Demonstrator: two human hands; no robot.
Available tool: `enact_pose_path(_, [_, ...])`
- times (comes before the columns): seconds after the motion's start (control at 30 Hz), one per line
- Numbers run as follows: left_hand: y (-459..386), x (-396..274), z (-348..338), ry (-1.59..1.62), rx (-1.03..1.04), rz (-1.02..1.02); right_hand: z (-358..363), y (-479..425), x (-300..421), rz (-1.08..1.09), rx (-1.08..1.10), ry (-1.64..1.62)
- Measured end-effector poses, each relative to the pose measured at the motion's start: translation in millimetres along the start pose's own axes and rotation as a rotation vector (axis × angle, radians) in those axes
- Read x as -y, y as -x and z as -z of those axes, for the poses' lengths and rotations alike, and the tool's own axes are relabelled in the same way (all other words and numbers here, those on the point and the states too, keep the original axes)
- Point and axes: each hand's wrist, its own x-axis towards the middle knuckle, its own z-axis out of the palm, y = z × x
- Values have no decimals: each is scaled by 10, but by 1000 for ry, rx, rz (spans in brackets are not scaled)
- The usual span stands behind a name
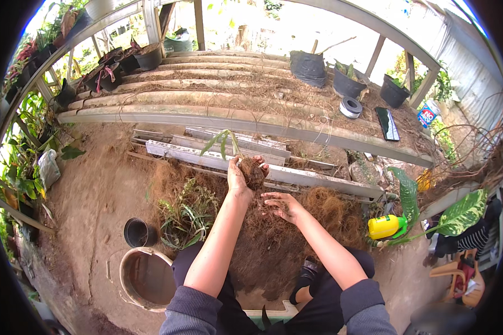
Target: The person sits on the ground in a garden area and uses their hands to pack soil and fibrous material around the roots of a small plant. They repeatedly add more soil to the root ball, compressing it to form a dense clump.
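My left hand [239,180] is closed around the fibrous root ball [252,172] of a small green plant [226,144], whose narrow leaves droop above it. Just below and to the right, my right hand [283,205] has its fingers apart, with bits of soil on them and nothing gripped. Under both hands lies a heap of brown root fibre [272,238]. To the left of the heap is a clump of leafy plants [188,217]. A small black pot [139,233] and a round tub [128,278] holding brownish liquid stand near my left knee.
Metal channel bars [318,178] lie ahead, below a slatted bench [218,98]. On the bench are black pots [350,81], a roll of tape [350,107] and a phone [387,124]. A yellow bottle [382,227] and a variegated leaf [465,211] are at the right.
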Motion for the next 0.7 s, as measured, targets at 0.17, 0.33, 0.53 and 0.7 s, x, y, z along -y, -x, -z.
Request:
enact_pose_path(0.17, [33,78,-49,7,56,18,-67,436,234,277,17,99])
enact_pose_path(0.33, [86,153,-49,-29,1,45,-148,739,368,237,-40,-274])
enact_pose_path(0.53, [254,326,-86,-129,17,131,-175,804,530,486,-144,-294])
enact_pose_path(0.7, [263,491,-79,-232,-61,114,-301,848,584,709,-150,-217])
